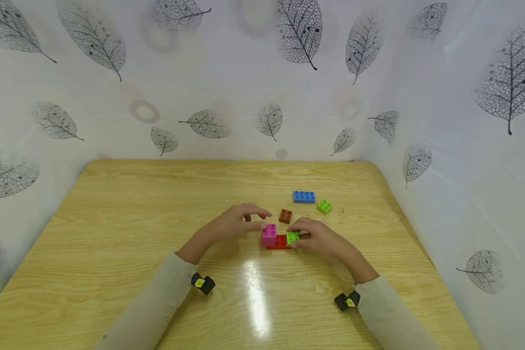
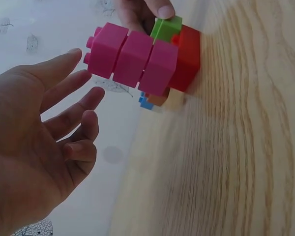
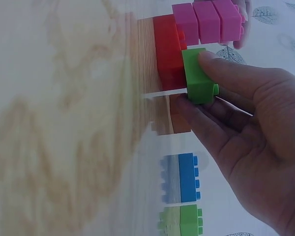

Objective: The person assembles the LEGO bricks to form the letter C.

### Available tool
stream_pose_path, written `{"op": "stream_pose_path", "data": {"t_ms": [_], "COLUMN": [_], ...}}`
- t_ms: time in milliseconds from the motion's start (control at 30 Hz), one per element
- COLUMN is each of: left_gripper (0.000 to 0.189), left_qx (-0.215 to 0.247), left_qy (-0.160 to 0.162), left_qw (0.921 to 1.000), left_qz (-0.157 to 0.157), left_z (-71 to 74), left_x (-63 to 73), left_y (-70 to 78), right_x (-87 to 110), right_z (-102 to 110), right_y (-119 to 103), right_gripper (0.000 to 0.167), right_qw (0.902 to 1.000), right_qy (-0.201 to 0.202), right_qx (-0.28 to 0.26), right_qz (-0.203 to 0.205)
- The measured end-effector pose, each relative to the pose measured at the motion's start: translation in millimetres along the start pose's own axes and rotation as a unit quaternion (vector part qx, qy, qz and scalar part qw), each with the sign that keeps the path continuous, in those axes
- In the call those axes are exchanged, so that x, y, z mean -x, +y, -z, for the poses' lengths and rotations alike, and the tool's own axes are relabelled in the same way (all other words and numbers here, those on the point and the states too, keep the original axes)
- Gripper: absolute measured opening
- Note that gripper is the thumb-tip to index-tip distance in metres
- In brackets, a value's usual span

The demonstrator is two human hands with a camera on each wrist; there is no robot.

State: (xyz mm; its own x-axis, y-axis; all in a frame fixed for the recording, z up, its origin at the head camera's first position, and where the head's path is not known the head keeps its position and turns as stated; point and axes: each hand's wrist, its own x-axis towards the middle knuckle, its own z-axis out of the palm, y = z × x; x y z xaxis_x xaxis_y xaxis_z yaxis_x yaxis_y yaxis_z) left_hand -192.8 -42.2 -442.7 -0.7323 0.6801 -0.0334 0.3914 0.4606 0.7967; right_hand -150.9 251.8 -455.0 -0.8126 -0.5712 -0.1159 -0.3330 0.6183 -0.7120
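Note:
A long red toy brick (image 1: 280, 241) lies on the table with a stack of three pink bricks (image 2: 133, 58) standing on its left end. My right hand (image 1: 321, 237) pinches a green brick (image 3: 198, 73) between thumb and fingers at the red brick's right end, its underside right at the red studs. Beside the pink stack, my left hand (image 1: 240, 221) is spread with fingers relaxed. In the left wrist view, a gap shows between the left fingertips (image 2: 74, 55) and the top pink brick.
Behind the red brick lies a small brown brick (image 1: 285, 216). Farther back are a long blue brick (image 1: 304, 197) and a second small green brick (image 1: 324, 207). The wooden table (image 1: 157, 194) meets a leaf-patterned covering (image 1: 227, 87) at its back and right side.

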Motion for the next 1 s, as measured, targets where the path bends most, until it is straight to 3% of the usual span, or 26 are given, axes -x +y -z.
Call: {"op": "stream_pose_path", "data": {"t_ms": [300,633,1000], "left_gripper": [0.041,0.038,0.044], "left_qx": [0.009,0.003,0.002], "left_qy": [0.014,0.002,-0.027], "left_qw": [0.9998,0.9996,0.9988], "left_qz": [0.014,0.026,0.041], "left_z": [-0.9,-14.9,-26.5], "left_x": [-20.9,-55.2,-79.7], "left_y": [-4.9,-15.5,-16.1], "right_x": [2.5,1.9,3.1], "right_z": [-0.5,-1.8,-1.4], "right_y": [0.1,5.5,6.3], "right_gripper": [0.041,0.045,0.045], "right_qw": [0.9998,0.9996,0.9990], "right_qy": [0.002,0.008,0.012], "right_qx": [-0.020,-0.024,-0.009], "right_qz": [-0.002,0.010,0.043]}}
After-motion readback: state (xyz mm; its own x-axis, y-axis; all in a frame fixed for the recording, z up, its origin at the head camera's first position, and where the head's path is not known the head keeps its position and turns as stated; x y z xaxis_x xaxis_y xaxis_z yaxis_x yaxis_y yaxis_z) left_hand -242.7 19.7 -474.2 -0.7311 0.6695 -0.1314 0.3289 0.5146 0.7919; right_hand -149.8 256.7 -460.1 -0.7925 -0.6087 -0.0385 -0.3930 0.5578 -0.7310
